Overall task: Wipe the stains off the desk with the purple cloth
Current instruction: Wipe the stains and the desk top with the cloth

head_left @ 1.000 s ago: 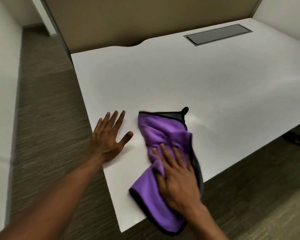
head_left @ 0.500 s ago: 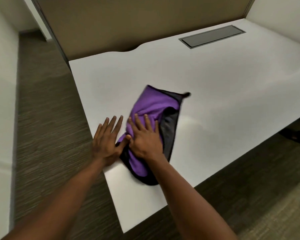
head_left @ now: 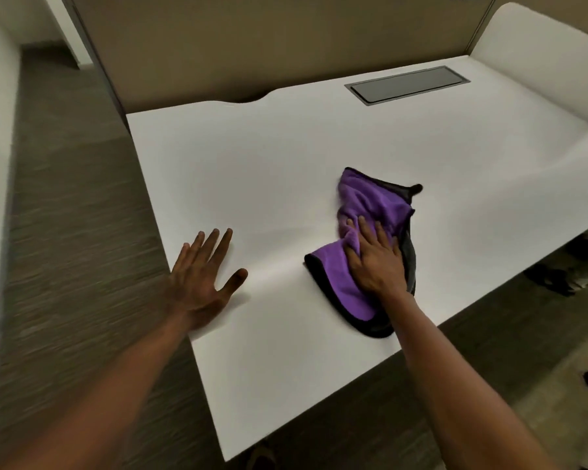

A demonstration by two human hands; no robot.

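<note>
The purple cloth (head_left: 370,212), edged in black with a grey underside, lies crumpled on the white desk (head_left: 269,171), right of the middle. My right hand (head_left: 375,257) presses flat on its near half, fingers straight and pointing away from me. My left hand (head_left: 201,276) rests flat on the bare desk near the left edge, fingers spread, well apart from the cloth. No stain shows on the desk surface.
A grey cable hatch (head_left: 408,84) is set into the desk at the back right. A tan partition (head_left: 252,45) runs behind the desk, and a white curved panel (head_left: 540,56) stands at the right. Carpet floor (head_left: 65,215) lies left and in front.
My right hand has slid the cloth to the right, away from my left hand, after sweeping it up and left against that hand. The left hand has stayed flat near the desk's left edge.
</note>
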